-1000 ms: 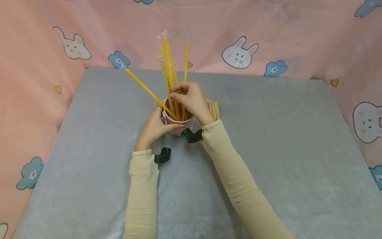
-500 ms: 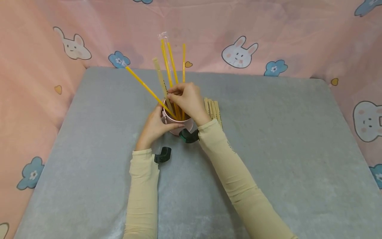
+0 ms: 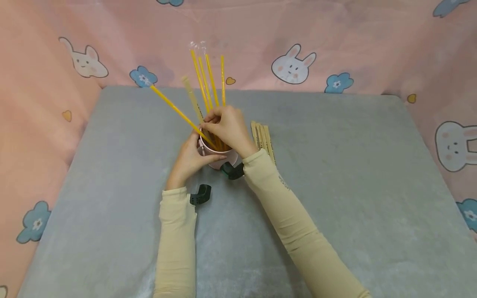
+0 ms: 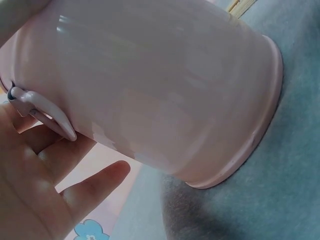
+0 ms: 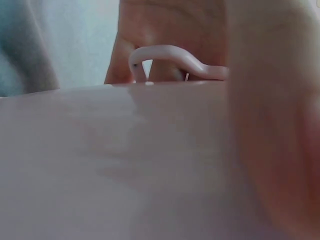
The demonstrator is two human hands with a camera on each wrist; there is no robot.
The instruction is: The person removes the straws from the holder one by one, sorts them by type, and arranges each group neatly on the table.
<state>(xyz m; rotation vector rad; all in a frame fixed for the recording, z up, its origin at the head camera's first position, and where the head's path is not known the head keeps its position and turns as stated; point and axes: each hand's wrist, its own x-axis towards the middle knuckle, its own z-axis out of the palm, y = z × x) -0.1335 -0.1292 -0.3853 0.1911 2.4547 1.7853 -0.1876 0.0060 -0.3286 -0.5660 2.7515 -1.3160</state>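
Note:
A pink pail [image 3: 220, 162] stands on the grey cloth, holding several yellow straws [image 3: 203, 82] in clear wrappers; one yellow straw [image 3: 175, 108] leans far out to the left. My left hand [image 3: 186, 159] grips the pail's left side, thumb across the front below the rim. In the left wrist view, its fingers lie beside the small handle loop [image 4: 50, 112]. Over the mouth, my right hand [image 3: 229, 128] pinches a tan paper-wrapped straw [image 3: 191, 94], which tilts left and looks blurred. The right wrist view shows mainly the pail's wall [image 5: 115, 165]; its pinching fingertips are hidden there.
Several tan paper-wrapped straws [image 3: 263, 138] lie side by side on the cloth, just right of the pail. Grey cloth [image 3: 346, 186] covers the table. A pink curtain [image 3: 253, 37] with rabbits and flowers hangs behind and at the sides.
My right hand has moved slightly left and down, and the tan straw's top has swung left, away from the yellow straws. The left hand keeps its grip. The whole view has shifted a little.

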